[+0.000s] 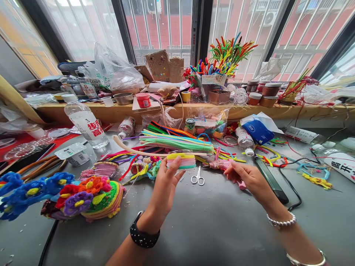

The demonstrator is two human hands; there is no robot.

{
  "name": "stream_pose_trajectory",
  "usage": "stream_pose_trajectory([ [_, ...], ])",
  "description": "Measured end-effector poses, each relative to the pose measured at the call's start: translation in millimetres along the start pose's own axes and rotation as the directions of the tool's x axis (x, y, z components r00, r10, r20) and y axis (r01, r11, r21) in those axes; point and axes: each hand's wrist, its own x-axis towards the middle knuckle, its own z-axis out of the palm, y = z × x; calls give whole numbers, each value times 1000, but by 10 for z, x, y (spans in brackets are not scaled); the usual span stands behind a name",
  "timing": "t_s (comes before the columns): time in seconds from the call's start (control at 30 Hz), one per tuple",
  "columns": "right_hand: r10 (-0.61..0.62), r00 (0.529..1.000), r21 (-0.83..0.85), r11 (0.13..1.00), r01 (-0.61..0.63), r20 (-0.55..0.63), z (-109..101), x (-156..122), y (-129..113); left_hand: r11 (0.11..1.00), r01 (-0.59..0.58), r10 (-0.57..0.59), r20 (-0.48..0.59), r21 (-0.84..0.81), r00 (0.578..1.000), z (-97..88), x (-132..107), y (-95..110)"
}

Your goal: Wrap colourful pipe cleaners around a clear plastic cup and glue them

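Observation:
My left hand (169, 181) is closed around a small cylinder covered in pipe cleaners (181, 161), with yellow, pink, white and teal bands. It is held up above the table. To its right, my right hand (248, 179) has its fingers curled and thumb pressed in; whatever they pinch is hidden. Partly behind that hand is a pink glue gun (220, 164), its handle showing below the fingers. Small scissors (198, 178) lie between my hands. A bundle of pastel pipe cleaners (177, 142) lies beyond the left hand.
Pipe-cleaner flowers (79, 194) on a round striped base lie at left. A water bottle (85, 122) stands behind them. At right are a blue tissue pack (257, 129), a dark long tray (273, 181) and a black cable (298, 195). Jars and a pipe-cleaner bouquet (231, 55) crowd the sill.

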Motion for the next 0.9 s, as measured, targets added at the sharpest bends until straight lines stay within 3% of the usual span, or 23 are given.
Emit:
stream_pose_trajectory([
  [0.27, -10, 998, -268, 964, -6, -59, 1, -4, -5, 1000, -2, 3, 16, -22, 1000, -16, 3, -32],
  [0.43, -52, 966, -517, 851, -89, -252, -32, 22, 183, 1000, -13, 13, 13, -10, 1000, -17, 11, -26],
  [0.53, -37, 952, -607, 777, -164, -305, -21, 62, 324, 1000, -14, 14, 11, -4, 1000, -13, 13, -26],
  [0.73, 68, 969, -680, 701, -216, -237, 48, 170, 500, 1000, -16, 16, 25, -4, 1000, -13, 14, -34],
  [0.9, 171, 960, -692, 666, -279, -223, 50, 183, 471, 1000, -6, 6, 10, -2, 1000, -11, 14, -19],
])
